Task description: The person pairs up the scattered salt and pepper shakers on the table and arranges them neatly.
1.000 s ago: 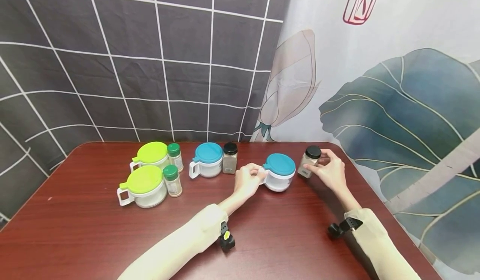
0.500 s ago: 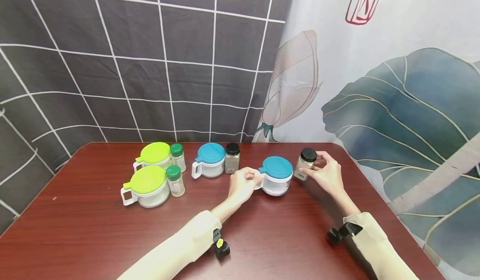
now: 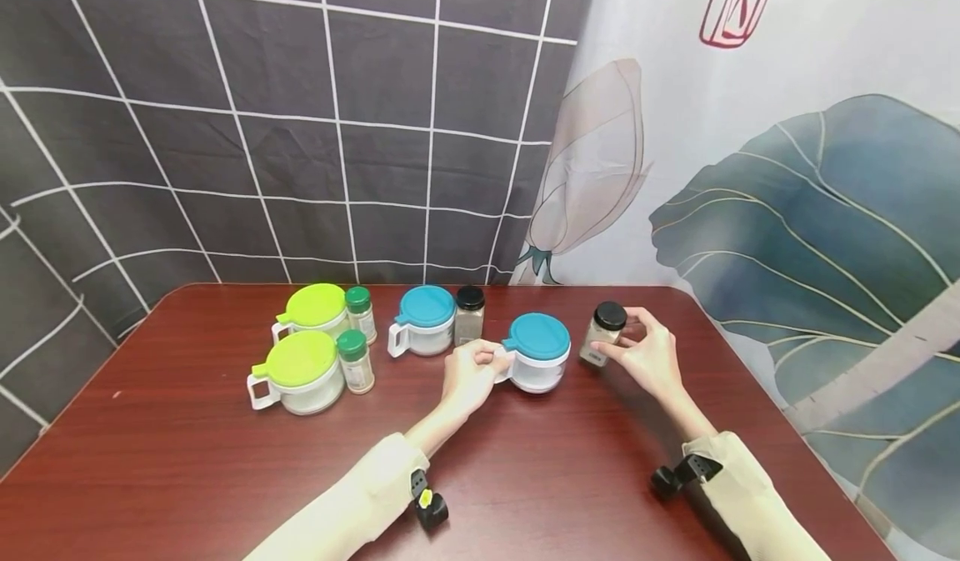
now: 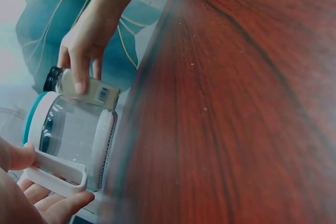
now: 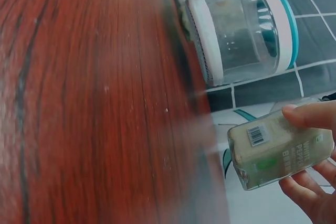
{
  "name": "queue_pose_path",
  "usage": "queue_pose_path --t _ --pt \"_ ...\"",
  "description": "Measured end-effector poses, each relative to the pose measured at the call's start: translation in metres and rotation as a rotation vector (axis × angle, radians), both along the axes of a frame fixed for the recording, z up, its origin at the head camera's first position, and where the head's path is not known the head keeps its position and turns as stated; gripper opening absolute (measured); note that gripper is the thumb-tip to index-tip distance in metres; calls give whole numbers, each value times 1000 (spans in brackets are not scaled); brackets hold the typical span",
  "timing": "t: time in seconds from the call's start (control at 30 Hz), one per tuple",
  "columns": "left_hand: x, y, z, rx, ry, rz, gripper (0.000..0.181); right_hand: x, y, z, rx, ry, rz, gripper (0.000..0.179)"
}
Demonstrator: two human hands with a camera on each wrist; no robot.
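Observation:
In the head view my left hand (image 3: 471, 378) pinches the white handle of a clear seasoning jar (image 3: 536, 371) with a blue lid. The left wrist view shows thumb and fingers on that handle (image 4: 58, 172). To the jar's right, my right hand (image 3: 651, 359) grips a black-capped pepper bottle (image 3: 602, 334), tilted slightly. Its label, partly legible as white pepper, and a barcode show in the right wrist view, where thumb and fingers hold the bottle (image 5: 278, 148) from opposite sides. A small gap separates bottle and jar in the head view. Whether either touches the table, I cannot tell.
Left of the hands stand another blue-lidded jar (image 3: 424, 328) and a black-capped bottle (image 3: 469, 318). Farther left are two green-lidded jars (image 3: 302, 369) beside two green-capped shakers (image 3: 357, 365). The wooden table (image 3: 187, 461) ends at a patterned curtain (image 3: 375, 152).
Both hands have moved left and slightly nearer, carrying the blue-lidded jar and the pepper bottle along. The jars and bottles at the left have kept their arrangement; the head view has shifted slightly.

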State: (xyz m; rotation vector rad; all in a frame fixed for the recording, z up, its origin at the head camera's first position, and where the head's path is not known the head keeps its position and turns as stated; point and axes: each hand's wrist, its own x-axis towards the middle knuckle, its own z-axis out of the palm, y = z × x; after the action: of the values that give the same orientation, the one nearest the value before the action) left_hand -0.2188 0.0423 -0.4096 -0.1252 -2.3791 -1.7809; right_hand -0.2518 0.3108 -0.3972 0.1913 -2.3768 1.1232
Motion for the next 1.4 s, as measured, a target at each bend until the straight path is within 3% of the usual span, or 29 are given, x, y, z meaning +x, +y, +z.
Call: queue_pose_path --t 0.43,0.73,0.93,1.1,1.4 --pt "9 -15 -2 29 -29 32 19 7 -18 3 -27 -29 35 55" --pt "16 -26 -5 8 -62 87 18 31 -45 27 -36 -12 66 50" --pt "22 -34 -7 45 -81 126 19 35 -52 31 -51 -19 79 49" --pt "24 -41 -9 54 -97 149 16 33 -55 27 -48 -14 101 49" --pt "30 -57 -9 24 -91 163 16 14 -51 0 -55 -43 129 53"
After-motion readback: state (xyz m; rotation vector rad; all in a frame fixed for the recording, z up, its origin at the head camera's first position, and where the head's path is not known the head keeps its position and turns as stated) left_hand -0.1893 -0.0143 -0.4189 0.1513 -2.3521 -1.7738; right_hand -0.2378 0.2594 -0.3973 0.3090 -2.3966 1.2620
